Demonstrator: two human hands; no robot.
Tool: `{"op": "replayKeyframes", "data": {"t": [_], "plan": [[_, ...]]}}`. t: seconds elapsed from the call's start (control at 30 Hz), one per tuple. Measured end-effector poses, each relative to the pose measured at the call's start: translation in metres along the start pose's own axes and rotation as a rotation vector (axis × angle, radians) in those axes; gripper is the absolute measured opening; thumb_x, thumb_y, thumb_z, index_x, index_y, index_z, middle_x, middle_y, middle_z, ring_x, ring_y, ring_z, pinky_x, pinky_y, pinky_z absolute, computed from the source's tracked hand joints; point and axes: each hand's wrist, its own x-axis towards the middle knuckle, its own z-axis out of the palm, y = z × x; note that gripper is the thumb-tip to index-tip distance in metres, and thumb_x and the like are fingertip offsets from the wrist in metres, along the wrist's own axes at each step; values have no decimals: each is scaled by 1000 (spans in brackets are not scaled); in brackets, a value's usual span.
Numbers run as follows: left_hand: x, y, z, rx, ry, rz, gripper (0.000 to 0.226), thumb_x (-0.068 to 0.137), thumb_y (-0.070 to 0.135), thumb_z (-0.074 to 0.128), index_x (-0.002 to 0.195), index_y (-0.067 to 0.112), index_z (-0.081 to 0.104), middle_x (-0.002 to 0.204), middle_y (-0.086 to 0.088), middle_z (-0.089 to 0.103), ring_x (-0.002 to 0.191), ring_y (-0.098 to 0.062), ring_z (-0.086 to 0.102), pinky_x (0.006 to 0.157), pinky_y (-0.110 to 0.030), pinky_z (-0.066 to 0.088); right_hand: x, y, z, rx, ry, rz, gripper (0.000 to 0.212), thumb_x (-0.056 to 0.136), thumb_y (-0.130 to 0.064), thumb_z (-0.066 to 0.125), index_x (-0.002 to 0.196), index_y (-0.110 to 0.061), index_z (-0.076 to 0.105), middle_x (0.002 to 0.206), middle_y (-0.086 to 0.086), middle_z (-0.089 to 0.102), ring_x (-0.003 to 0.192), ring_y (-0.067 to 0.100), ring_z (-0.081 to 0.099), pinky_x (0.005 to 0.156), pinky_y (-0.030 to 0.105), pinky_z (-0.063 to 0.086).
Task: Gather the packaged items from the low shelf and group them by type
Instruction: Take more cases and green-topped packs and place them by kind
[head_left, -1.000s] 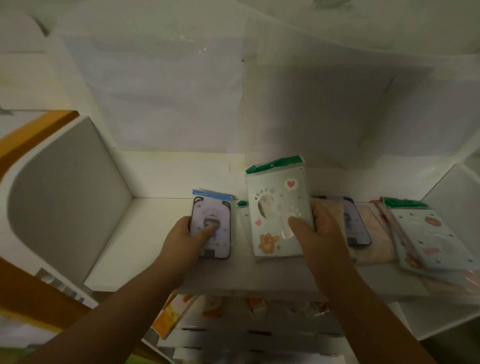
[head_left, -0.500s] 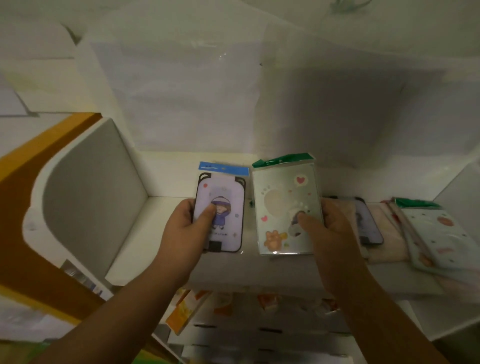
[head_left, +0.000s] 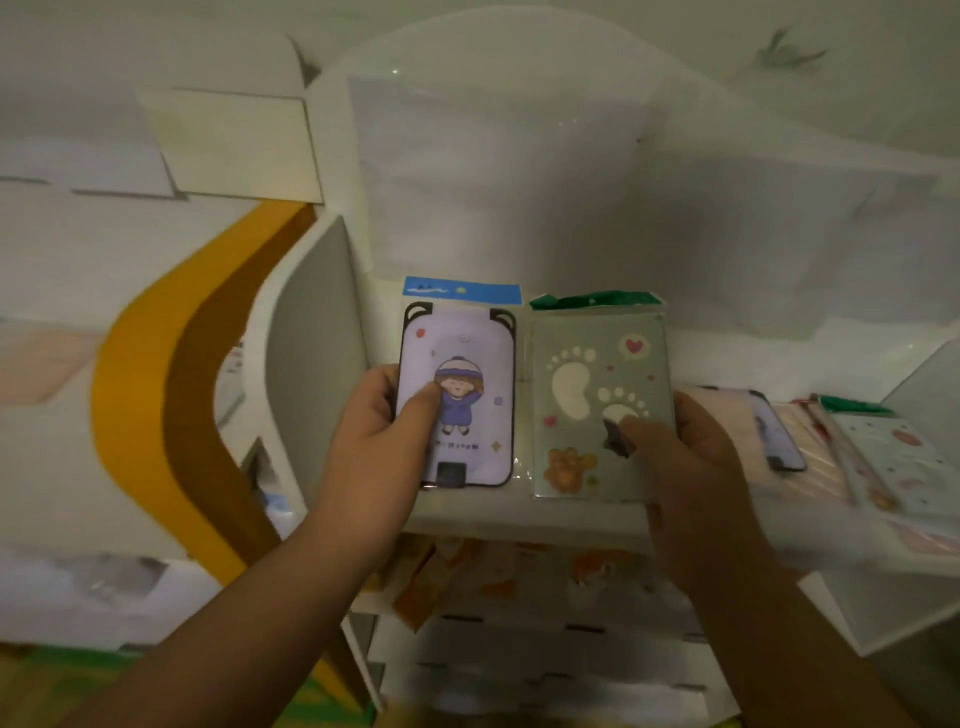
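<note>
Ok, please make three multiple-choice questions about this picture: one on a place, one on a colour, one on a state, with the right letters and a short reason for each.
1. Where do the packets not yet picked up lie?
A. On the shelf to the right of the right hand
B. On the floor
C. On top of the left side panel

2. What colour is the top strip of the packet with the girl in a hat?
A. Green
B. Blue
C. Red

3. What is the left hand doing?
A. Hanging idle
B. Pressing flat on the shelf
C. Holding the girl packet, thumb on its front

Answers:
1 A: the remaining packets lie on the shelf beyond the right hand.
2 B: the girl packet has a blue strip; the footprint packet has the green one.
3 C: the left hand has its thumb across the packet's front.
</note>
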Motion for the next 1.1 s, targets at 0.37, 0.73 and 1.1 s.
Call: {"op": "replayKeyframes", "data": {"t": [0.37,0.73,1.1], "plan": [[-50,27,-139,-47,26,122,13,97,26,55,108,20,60,100,0,74,88,-16,73,72,-39,60,-100,-32,109,111,-57,-23,28,89,-22,62,117,-21,65,107,5,74,97,30,72,80,61,57],[-83,24,-283,-52,197,87,13,97,22,55,103,11,60,98,-9,74,86,-24,73,72,-44,61,-178,-40,229,129,-234,-18,21,99,-16,51,113,-22,66,97,-2,76,83,19,75,60,33,59],[-91,20,-386,7,365,12,11,96,27,56,102,20,62,91,-1,76,81,-21,74,65,-42,60,-192,-27,335,153,-374,37,24,97,-7,52,113,-19,64,104,4,75,94,25,72,72,38,59]]}}
